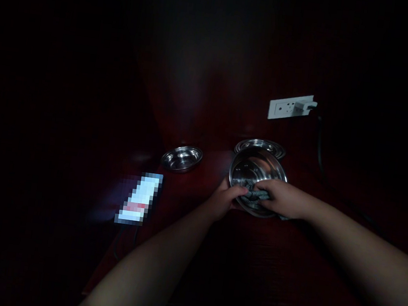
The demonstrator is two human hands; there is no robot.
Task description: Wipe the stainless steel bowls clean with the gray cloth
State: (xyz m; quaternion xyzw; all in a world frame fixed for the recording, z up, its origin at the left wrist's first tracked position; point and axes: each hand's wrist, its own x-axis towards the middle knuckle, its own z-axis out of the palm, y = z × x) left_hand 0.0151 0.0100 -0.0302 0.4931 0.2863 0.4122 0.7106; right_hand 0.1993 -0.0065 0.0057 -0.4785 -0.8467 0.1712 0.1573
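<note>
A shiny metal bowl (258,165) is tilted toward me above the dark red table. My left hand (225,198) is closed on its left rim, thumb over the inside and fingers mostly hidden underneath. Inside the bowl, my right hand (282,198) is closed on a grey-green patterned cloth (257,194), which lies against the inner wall. A bit of the cloth also shows below the right wrist. Right behind the held bowl is a stack of metal dishes (261,144), partly covered by it. A smaller metal bowl (182,159) stands upright to the left.
A lit phone (140,199), its screen blurred out, lies at the left with a cable near it. On the back wall is a white power socket (288,107) with a plug in it; a dark cord (320,143) hangs beside it. The surroundings are very dark.
</note>
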